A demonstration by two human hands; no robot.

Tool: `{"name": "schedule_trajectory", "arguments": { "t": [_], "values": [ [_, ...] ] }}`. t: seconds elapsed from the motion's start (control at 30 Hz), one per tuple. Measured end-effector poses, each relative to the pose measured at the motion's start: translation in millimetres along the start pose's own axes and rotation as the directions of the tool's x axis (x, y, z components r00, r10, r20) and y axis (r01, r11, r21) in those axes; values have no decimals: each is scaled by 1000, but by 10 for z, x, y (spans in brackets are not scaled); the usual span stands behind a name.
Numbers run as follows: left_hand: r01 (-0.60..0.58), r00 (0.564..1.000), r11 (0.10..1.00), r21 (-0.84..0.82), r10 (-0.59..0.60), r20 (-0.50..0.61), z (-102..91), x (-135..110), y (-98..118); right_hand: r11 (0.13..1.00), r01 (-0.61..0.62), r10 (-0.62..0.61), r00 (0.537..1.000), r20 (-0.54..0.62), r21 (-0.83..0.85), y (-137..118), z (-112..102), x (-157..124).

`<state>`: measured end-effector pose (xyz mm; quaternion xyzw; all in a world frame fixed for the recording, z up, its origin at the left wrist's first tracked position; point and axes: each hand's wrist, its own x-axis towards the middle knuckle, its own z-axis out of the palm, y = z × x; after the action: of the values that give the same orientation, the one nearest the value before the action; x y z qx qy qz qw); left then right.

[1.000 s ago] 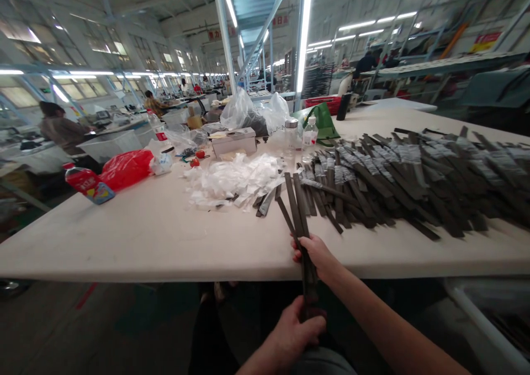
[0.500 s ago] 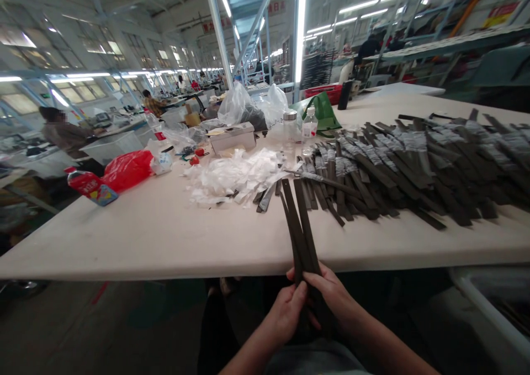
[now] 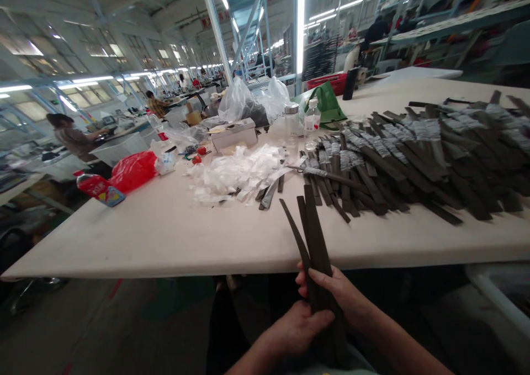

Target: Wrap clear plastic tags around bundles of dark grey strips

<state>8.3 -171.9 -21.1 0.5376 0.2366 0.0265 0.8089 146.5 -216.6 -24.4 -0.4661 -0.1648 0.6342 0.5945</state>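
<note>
left hand (image 3: pixel 293 328), right hand (image 3: pixel 331 289): 2 | held strips (image 3: pixel 315 248): 3 tips | strip pile (image 3: pixel 414 165): 1

**Student:** What lights the scene in this figure?

**Instructor:** Chiefly long fluorescent tubes (image 3: pixel 301 27) overhead, with daylight from the windows (image 3: pixel 99 49) along the left side. Both burn out to glaring white.

**Student:** How do the shadows fall?

**Instructor:** Faintly on the evenly bright table (image 3: pixel 136 242). Below its edge, the floor (image 3: pixel 91 320) turns dim, and the left hand (image 3: pixel 296 328), right hand (image 3: pixel 335 292) and dark strips (image 3: pixel 317 253) lie in lower light.

**Student:** And the image quality?

**Instructor:** Fairly sharp at centre, with the far end of the hall soft. Wide-angle distortion bows the table's edge and tilts the columns (image 3: pixel 215 32).
</note>
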Motion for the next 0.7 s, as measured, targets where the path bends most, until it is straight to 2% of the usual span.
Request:
{"name": "schedule_trajectory", "arguments": {
  "t": [0.1, 0.17, 0.23, 0.33, 0.4, 0.5, 0.57, 0.63, 0.7],
  "values": [
    [38, 999, 999, 27, -38, -5, -15, 45, -26, 998, -14, 14, 1000, 15, 68, -147, 31, 19],
    [56, 998, 993, 100, -55, -15, -45, 88, 26, 998, 40, -41, 999, 33, 55, -291, 16, 61],
    [38, 999, 983, 179, -31, -41, -107, 126, 156, 990, 138, -138, 990, 16, 21, -472, -45, 130],
    [-67, 985, 977, 201, 96, -141, -298, 190, 471, 961, 275, -277, 959, -55, -40, -741, -213, 269],
    [-135, 946, 963, 234, 196, -258, -518, 274, 723, 945, 317, -324, 938, -123, -73, -853, -342, 363],
    [-142, 835, 863, 485, 368, -410, -971, 506, 1086, 935, 327, -350, 912, -213, -137, -878, -484, 465],
    [-38, 757, 721, 692, 473, -450, -1298, 716, 1292, 925, 332, -370, 895, -248, -183, -834, -526, 497],
    [51, 708, 635, 770, 521, -477, -1586, 939, 1459, 915, 344, -392, 882, -260, -213, -787, -534, 505],
    [132, 675, 581, 803, 540, -502, -1798, 1153, 1586, 909, 348, -404, 873, -274, -230, -761, -526, 500]
  ]
}}
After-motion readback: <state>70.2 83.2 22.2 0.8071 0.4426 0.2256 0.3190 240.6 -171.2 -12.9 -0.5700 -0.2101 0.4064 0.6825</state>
